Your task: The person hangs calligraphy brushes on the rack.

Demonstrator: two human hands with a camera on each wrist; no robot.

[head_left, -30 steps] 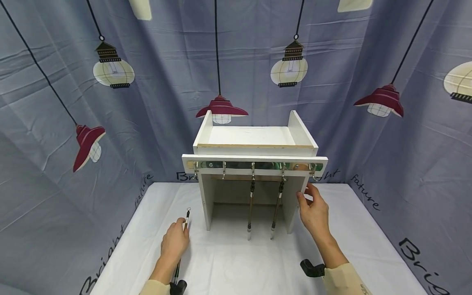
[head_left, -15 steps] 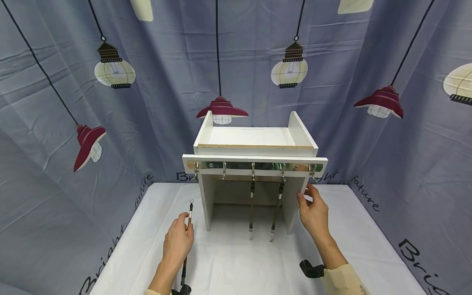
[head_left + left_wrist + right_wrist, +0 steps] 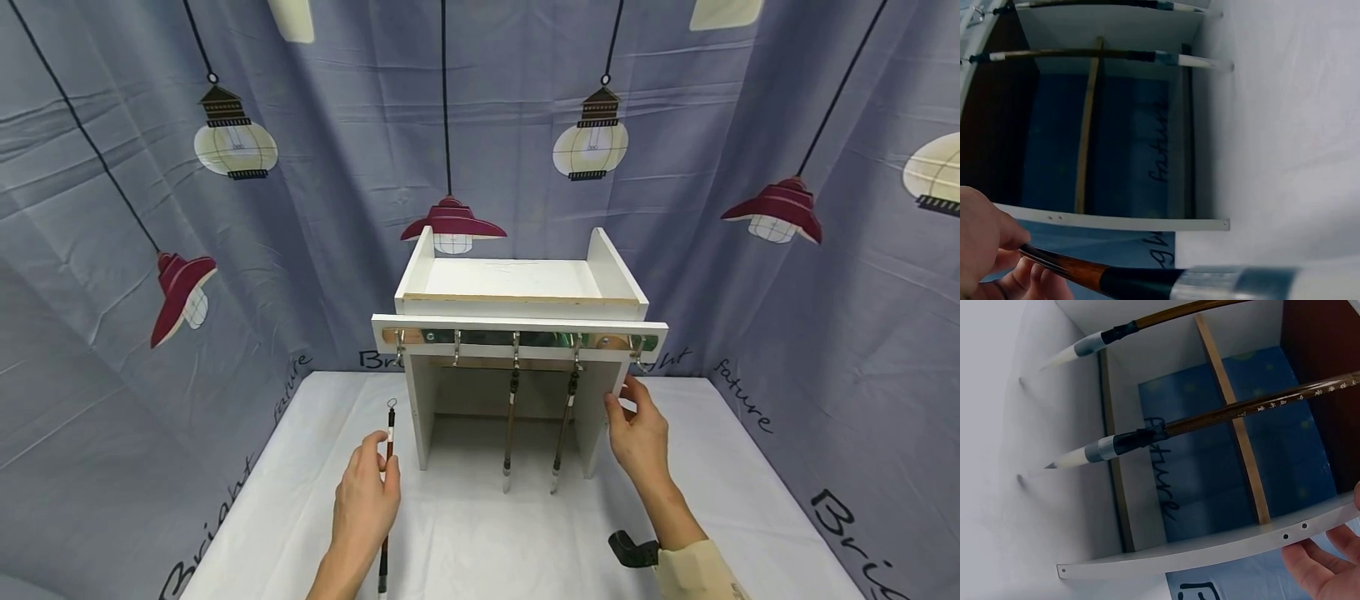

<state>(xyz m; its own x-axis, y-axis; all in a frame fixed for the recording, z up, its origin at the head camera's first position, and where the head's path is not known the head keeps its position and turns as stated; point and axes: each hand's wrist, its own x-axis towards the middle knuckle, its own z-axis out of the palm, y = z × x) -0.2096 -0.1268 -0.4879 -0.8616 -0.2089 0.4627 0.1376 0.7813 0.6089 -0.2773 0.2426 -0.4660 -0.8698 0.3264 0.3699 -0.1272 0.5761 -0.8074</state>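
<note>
My left hand [image 3: 365,500] pinches a calligraphy brush [image 3: 392,421] by its brown handle, left of a white wooden rack [image 3: 519,322]. The brush's loop end points up; in the left wrist view its dark ferrule and pale tip reach toward the lower right. My right hand [image 3: 641,433] holds the front edge of the rack's right side panel [image 3: 597,417], thumb in front and fingers behind. Two more calligraphy brushes hang tip down from the rack's metal hooks: a middle brush [image 3: 512,421] and a right-hand brush [image 3: 565,421]. Lettering shows on one hanging handle [image 3: 1297,397].
An outer left hook [image 3: 398,340] and a second hook [image 3: 457,343] bear nothing, nor does the far right hook [image 3: 637,346]. The rack stands on a white cloth-covered table [image 3: 465,542]. A grey-blue curtain [image 3: 337,125] printed with lamps surrounds it.
My left hand has moved right and slightly forward with the brush, which now stands straighter in the head view. The hanging brushes sway slightly. My right hand stays on the panel.
</note>
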